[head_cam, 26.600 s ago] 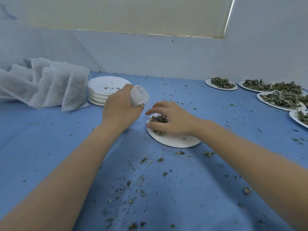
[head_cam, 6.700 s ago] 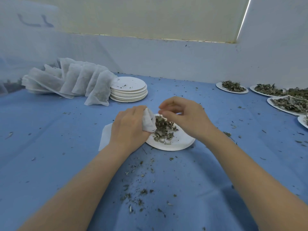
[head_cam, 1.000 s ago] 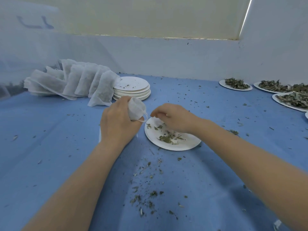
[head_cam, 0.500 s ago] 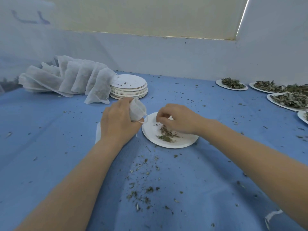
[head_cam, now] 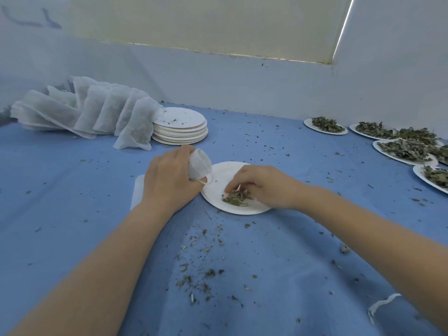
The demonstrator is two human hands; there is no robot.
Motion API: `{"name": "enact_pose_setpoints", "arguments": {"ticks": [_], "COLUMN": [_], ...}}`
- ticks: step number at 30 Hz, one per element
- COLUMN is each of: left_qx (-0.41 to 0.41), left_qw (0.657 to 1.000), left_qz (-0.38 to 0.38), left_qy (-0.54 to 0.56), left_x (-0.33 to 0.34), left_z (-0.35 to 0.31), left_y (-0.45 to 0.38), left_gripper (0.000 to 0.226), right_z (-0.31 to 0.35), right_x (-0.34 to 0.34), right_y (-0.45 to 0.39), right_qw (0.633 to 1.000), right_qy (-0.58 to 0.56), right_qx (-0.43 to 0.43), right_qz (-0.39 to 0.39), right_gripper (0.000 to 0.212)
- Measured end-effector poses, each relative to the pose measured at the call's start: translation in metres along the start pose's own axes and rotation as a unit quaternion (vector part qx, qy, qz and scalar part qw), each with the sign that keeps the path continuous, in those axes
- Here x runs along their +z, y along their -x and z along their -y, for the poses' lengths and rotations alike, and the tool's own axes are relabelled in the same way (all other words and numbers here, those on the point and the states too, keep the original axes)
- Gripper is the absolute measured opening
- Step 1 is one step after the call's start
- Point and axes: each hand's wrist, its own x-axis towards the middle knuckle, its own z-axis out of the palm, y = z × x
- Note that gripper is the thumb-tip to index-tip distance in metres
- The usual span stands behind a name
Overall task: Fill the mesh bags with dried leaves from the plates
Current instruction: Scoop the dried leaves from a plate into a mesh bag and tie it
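On blue cloth [head_cam: 72, 190], my left hand [head_cam: 169, 180] grips a mesh bag [head_cam: 199, 163] while my right hand [head_cam: 264, 185] pinches the last dried leaves [head_cam: 234, 197] off a nearly bare paper plate [head_cam: 223, 175]. Filled bags [head_cam: 97, 112] and emptied plates [head_cam: 180, 127] sit far left; several heaped plates [head_cam: 402, 149] remain at right.

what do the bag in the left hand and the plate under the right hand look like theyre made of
Mesh bag: looks like thin white non-woven or fine mesh fabric, matte and faintly see-through, crumpling softly in the left hand.
Plate: probably paper or thin card, flat matte white with a thin edge; I can't tell if it's coated.
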Motion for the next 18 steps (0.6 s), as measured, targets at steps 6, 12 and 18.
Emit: {"name": "enact_pose_setpoints", "arguments": {"ticks": [6, 12, 18], "left_qx": [0.014, 0.012, 0.016], "left_qw": [1.000, 1.000, 1.000], "left_qz": [0.009, 0.005, 0.002], "left_qy": [-0.003, 0.007, 0.003], "left_x": [0.001, 0.002, 0.003], "left_z": [0.000, 0.002, 0.003], "left_y": [0.001, 0.001, 0.002], "left_gripper": [0.049, 0.050, 0.049], "right_z": [0.008, 0.015, 0.017], "right_x": [0.004, 0.010, 0.025], "right_y": [0.004, 0.007, 0.012], "right_qw": [0.996, 1.000, 0.995], "right_qy": [0.055, 0.004, -0.003], "right_qx": [0.065, 0.021, 0.012], "right_qz": [0.031, 0.008, -0.098], "right_gripper": [0.035, 0.027, 0.021]}}
